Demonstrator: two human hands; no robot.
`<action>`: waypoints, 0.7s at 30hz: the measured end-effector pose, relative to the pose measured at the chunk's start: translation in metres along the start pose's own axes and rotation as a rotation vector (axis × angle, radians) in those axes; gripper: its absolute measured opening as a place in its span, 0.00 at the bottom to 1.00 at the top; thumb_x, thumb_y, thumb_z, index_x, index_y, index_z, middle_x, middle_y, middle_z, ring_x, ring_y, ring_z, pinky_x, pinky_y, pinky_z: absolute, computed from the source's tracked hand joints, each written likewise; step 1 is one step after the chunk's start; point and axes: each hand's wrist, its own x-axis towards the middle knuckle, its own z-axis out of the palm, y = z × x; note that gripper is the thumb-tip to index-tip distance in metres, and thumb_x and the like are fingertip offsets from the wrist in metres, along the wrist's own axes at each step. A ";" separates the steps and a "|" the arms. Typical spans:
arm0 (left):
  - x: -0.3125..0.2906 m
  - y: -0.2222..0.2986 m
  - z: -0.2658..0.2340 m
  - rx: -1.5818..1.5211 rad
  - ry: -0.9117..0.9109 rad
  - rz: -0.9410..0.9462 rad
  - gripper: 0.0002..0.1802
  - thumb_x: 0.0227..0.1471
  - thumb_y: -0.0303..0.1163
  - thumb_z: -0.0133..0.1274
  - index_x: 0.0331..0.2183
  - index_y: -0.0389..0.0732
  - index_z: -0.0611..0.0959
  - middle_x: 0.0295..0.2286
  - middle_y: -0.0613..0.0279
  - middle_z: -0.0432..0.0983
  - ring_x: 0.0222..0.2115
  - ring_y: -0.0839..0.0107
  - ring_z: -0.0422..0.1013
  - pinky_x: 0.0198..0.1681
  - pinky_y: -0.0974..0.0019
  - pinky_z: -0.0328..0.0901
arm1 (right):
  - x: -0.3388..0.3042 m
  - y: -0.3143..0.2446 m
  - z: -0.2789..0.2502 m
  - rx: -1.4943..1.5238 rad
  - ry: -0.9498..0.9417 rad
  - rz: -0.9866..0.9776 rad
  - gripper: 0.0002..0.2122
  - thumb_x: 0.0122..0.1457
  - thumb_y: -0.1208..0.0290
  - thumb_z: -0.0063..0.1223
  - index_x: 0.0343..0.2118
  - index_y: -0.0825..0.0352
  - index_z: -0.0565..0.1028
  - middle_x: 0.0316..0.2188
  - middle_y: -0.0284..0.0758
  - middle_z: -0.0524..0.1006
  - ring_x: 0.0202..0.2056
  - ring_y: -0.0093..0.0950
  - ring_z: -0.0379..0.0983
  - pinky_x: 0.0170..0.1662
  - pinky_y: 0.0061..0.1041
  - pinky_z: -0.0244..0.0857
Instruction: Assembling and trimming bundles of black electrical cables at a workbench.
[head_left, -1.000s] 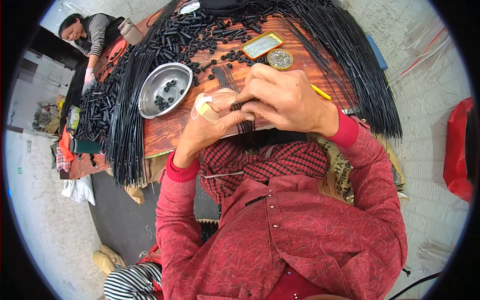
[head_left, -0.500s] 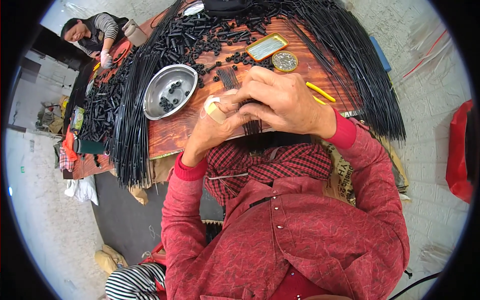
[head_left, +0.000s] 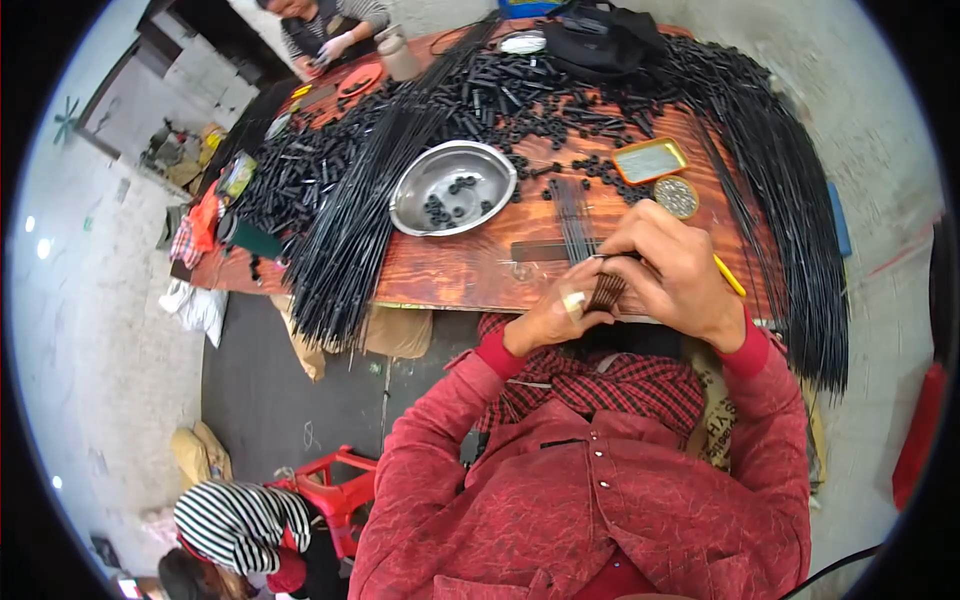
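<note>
Close together at the table's near edge, both my hands work over a bundle of thin dark rods [head_left: 575,222]. My left hand [head_left: 548,318], with a beige bandage on it, is closed round the near part of the bundle. The far ends of the rods fan out over the tabletop [head_left: 450,268]. My right hand [head_left: 685,275] is bent over the bundle from the right, thumb and fingers pinched at its upper side. Whatever small piece sits in that pinch is hidden by the fingers. A yellow-handled tool [head_left: 730,275] lies just beyond my right hand.
A metal bowl [head_left: 415,215] holds several black rings. Right of it are a tray of thin pale pins [head_left: 648,162] and a round dish of small metal bits [head_left: 690,198]. Long black rods [head_left: 350,255] and black tubes [head_left: 300,165] flank them. Co-workers are beyond the table and lower left, near a red stool [head_left: 335,490].
The view has swung left, so the table and my hands sit further right. My hands are a little further apart, showing more of the bundle. More of the striped-sleeved person and the red stool shows.
</note>
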 end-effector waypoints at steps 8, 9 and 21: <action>-0.007 0.004 -0.031 -0.010 -0.037 -0.058 0.36 0.38 0.37 0.69 0.51 0.44 0.75 0.55 0.50 0.67 0.57 0.46 0.61 0.63 0.46 0.53 | 0.007 -0.006 0.009 0.044 -0.076 -0.010 0.08 0.49 0.78 0.61 0.33 0.69 0.76 0.29 0.38 0.74 0.29 0.35 0.74 0.32 0.29 0.68; -0.007 0.003 -0.035 0.040 -0.015 0.013 0.36 0.38 0.39 0.69 0.51 0.44 0.75 0.55 0.50 0.67 0.58 0.46 0.60 0.64 0.46 0.51 | 0.007 -0.005 0.012 0.063 -0.082 -0.028 0.09 0.49 0.78 0.61 0.34 0.68 0.77 0.29 0.38 0.74 0.30 0.35 0.74 0.31 0.29 0.68; 0.013 0.021 -0.030 0.318 0.249 0.088 0.34 0.48 0.42 0.60 0.55 0.43 0.72 0.60 0.47 0.60 0.59 0.42 0.56 0.62 0.44 0.50 | 0.006 -0.002 0.027 -0.012 -0.104 -0.137 0.10 0.48 0.70 0.59 0.33 0.64 0.73 0.30 0.34 0.70 0.25 0.33 0.73 0.24 0.29 0.67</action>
